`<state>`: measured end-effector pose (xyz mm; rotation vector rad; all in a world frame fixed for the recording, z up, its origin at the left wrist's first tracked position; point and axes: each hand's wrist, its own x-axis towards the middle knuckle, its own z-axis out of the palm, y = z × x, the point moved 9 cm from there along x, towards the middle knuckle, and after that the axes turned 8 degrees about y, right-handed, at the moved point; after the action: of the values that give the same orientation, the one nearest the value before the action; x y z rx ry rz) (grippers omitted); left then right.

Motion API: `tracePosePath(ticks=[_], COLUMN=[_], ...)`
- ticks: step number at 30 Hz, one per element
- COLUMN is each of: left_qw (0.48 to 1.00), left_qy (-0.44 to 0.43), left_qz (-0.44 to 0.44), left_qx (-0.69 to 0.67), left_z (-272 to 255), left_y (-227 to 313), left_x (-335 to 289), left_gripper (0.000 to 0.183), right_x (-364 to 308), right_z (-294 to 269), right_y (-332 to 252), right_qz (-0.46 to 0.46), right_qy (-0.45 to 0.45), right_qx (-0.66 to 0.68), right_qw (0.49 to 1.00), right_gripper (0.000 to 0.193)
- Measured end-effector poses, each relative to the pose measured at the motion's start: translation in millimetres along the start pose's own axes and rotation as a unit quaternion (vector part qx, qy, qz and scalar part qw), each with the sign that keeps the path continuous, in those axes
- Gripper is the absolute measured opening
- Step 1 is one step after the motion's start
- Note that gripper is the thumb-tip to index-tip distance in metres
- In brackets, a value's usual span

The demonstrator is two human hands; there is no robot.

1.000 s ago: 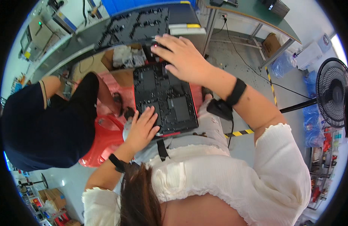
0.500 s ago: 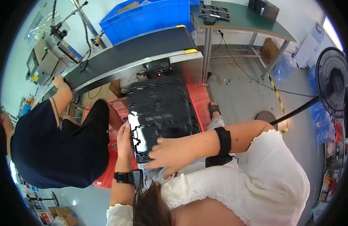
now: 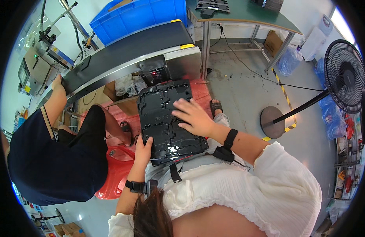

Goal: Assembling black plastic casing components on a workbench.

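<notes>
A black moulded plastic panel [image 3: 162, 118], glossy and full of ridges and cut-outs, lies across my lap with its far end near the conveyor. A thin red edge shows under its near side; whether several panels are stacked cannot be told. My left hand [image 3: 143, 152] grips the near left edge, thumb on top and fingers mostly hidden below the rim. Over the panel's right half is my right hand [image 3: 193, 117], fingers spread and palm down, holding nothing. Whether its fingertips touch the surface is unclear.
A black conveyor belt [image 3: 131, 45] runs ahead, with a blue crate [image 3: 139, 21] behind it. A co-worker [image 3: 58, 150] sits at my left, one hand at the belt. To the right stand a green-topped table [image 3: 245, 19] and a floor fan [image 3: 344, 77]. Cardboard and plastic bags lie under the conveyor.
The panel was blurred by motion and now looks steady. My right hand has moved from its near edge up and away to the right half. My left thumb now lies over the rim.
</notes>
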<state>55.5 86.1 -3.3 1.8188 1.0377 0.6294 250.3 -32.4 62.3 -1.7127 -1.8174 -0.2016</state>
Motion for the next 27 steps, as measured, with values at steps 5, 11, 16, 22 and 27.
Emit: tracePosePath(ticks=[5,11,16,22,27], left_qw=[0.993,0.98,0.985,0.981,0.945], left_qy=[0.001,-0.06,-0.042,-0.026,-0.094], left_qz=[-0.122,-0.134,-0.137,-0.176,-0.22], left_qx=[-0.007,-0.134,-0.095,-0.073,-0.221], left_z=[0.0,6.6,13.1,13.2,25.3], left_y=[-17.1,-6.3,-9.3,-24.1,-19.3], left_x=[-28.3,-6.8,-25.3,-31.7,-38.7], left_gripper=[0.05,0.052,0.052,0.054,0.06], right_x=[-43.7,-45.9,-48.9,-61.2,-69.7], right_z=[4.0,63.6,62.6,59.0,67.9], right_y=[73.1,70.8,69.7,71.6,68.5], right_qz=[0.424,0.479,0.505,0.517,0.543], right_qy=[0.114,0.075,0.063,0.014,0.069], right_qx=[0.113,0.489,0.516,0.258,0.372], right_qw=[0.892,0.725,0.69,0.816,0.749], right_gripper=[0.067,0.062,0.053,0.053,0.055])
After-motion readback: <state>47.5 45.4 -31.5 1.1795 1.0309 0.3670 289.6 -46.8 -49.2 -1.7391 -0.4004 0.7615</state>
